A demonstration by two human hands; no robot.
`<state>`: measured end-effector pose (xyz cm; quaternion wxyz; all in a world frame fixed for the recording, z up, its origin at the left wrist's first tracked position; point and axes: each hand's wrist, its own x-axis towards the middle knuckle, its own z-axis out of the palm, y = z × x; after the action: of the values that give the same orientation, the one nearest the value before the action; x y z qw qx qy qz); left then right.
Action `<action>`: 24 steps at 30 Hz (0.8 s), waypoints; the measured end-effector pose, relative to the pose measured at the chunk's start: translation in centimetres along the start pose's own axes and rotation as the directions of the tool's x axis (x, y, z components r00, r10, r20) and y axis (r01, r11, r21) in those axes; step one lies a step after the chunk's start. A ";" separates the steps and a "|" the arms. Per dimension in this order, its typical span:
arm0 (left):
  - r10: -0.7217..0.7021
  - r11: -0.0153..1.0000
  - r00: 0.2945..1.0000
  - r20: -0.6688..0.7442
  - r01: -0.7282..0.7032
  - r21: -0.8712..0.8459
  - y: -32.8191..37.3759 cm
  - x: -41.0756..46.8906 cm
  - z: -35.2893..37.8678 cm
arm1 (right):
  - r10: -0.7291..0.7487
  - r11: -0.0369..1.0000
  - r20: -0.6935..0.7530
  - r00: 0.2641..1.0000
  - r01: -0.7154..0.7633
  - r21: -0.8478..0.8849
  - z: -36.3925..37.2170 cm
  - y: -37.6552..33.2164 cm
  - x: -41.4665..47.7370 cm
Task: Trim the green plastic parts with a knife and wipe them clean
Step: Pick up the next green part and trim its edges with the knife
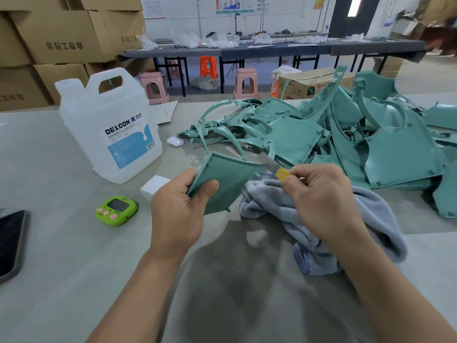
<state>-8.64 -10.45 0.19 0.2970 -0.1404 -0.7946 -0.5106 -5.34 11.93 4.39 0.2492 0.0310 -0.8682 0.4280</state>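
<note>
Jug (111, 125) label read "DEXCON"; the smaller print was too small to read. Cardboard boxes (49, 33) carried Chinese print. Left hand (178, 209) gripped a green plastic part (222, 184) above the grey bench (49, 268), fingers (183, 177) curled round its edge. Right hand (321, 199) pinched a yellow-handled knife (283, 174) at the part's edge, over a grey towel (333, 226). Pile of green parts (358, 144) lay behind. Workshop room: pink stools (154, 87), long table (272, 49) at the back.

My right hand (321, 201) covers most of the knife (283, 174); only its yellow end shows, and the blade is blurred. My left hand (178, 209) hides one corner of the green part (227, 179). The phone (11, 241) is cut off by the left edge.
</note>
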 end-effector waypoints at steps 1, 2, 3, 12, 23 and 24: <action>0.012 1.000 1.000 -0.003 -0.012 0.013 0.2 0.0 0.0 | 0.019 1.000 -0.019 1.000 -0.019 -0.021 -0.1 0.2 0.1; 0.022 0.999 1.000 -0.003 -0.022 0.023 0.3 0.1 0.0 | 0.008 1.000 -0.027 1.000 -0.008 -0.010 -0.1 0.2 0.0; 0.035 0.999 0.999 0.000 -0.035 0.036 0.4 0.1 0.1 | -0.022 0.999 -0.020 1.000 0.023 0.036 0.0 0.0 -0.1; 0.058 0.993 0.998 0.018 -0.059 0.099 0.1 0.1 0.1 | -0.020 0.998 0.022 1.000 0.019 0.053 -0.2 0.4 0.2; 0.055 0.996 0.998 0.040 -0.058 0.071 -0.3 0.5 -0.2 | -0.039 0.997 0.049 0.998 0.035 0.074 0.6 0.7 0.4; 0.054 0.996 0.997 0.054 -0.057 0.071 -0.5 0.4 -0.2 | -0.006 1.000 0.058 0.998 0.006 0.008 0.5 1.2 0.5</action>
<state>-9.10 -10.86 0.15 0.2953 -0.1647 -0.8157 -0.4693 -6.31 12.37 3.49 0.2253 0.0470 -0.8732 0.4295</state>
